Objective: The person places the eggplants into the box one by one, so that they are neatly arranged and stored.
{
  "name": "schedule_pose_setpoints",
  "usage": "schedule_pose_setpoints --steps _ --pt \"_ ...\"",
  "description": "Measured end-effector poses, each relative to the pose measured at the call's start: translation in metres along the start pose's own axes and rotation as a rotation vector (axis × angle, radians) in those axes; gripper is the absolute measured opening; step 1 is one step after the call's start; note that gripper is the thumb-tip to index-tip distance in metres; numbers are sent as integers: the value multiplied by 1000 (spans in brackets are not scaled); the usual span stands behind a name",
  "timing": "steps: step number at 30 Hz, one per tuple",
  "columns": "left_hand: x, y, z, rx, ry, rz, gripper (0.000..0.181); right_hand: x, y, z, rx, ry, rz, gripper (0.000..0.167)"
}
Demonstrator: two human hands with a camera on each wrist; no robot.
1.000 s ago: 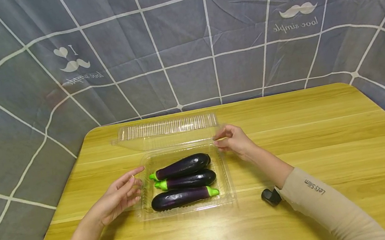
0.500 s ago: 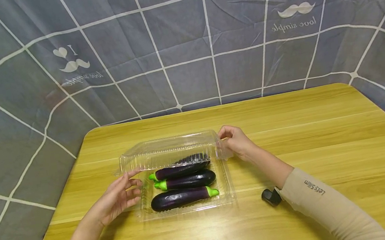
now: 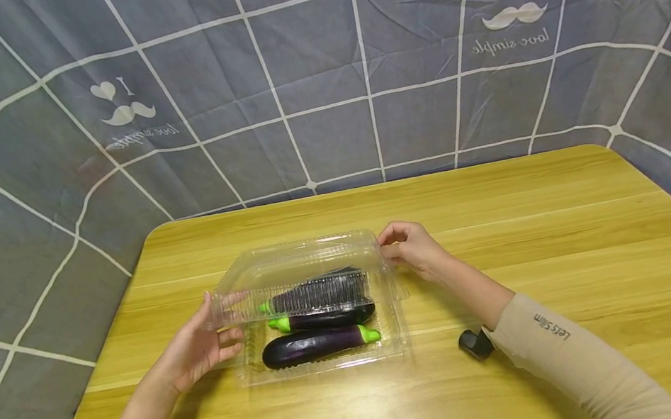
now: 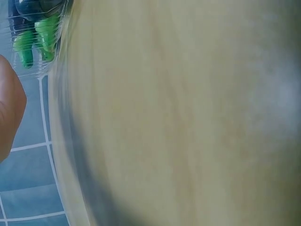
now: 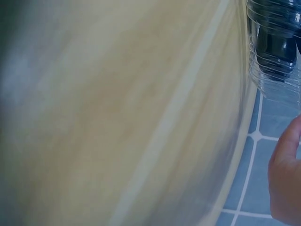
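Observation:
A clear plastic clamshell box (image 3: 331, 365) lies on the table with its ribbed lid (image 3: 293, 253) tilted partway down over the back. Inside it are three eggplants: the front one (image 3: 316, 346) has its green stem to the right, while the middle eggplant (image 3: 331, 317) and the back eggplant (image 3: 315, 292), seen through the lid, point theirs left. At the box's left side is my left hand (image 3: 194, 351), fingers extended, the upper ones seen through the lid's corner. With curled fingers and thumb, my right hand (image 3: 413, 250) pinches the box's back right edge; its fingertips are partly hidden.
The wooden table (image 3: 540, 245) has rounded back corners. Behind it and at the sides hangs a grey-blue curtain (image 3: 317, 76) with white lines. Black wrist devices sit at both sleeve ends, the right one (image 3: 475, 344) near the tabletop.
The lid has swung forward and down from standing open behind the box, now covering the back eggplant and part of the middle one. Both hands have shifted only slightly; the eggplants stay put.

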State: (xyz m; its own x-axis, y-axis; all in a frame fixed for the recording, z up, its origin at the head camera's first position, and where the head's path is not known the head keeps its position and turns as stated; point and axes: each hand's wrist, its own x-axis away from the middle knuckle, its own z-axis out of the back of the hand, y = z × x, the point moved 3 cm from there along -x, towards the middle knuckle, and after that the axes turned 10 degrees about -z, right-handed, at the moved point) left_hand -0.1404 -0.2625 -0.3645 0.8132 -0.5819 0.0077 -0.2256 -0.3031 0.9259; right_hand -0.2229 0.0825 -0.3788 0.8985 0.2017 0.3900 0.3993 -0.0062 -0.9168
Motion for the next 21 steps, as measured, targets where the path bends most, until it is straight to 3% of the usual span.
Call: schedule_pose_setpoints --steps 9,14,21 --pt "0 0 2 -83 -9 17 46 -2 1 2 -7 -23 4 24" --pt "1 0 2 -63 14 0 40 -3 3 5 -26 -73 34 17" --pt "0 0 2 -72 0 18 42 -1 1 4 -24 -51 -3 28"
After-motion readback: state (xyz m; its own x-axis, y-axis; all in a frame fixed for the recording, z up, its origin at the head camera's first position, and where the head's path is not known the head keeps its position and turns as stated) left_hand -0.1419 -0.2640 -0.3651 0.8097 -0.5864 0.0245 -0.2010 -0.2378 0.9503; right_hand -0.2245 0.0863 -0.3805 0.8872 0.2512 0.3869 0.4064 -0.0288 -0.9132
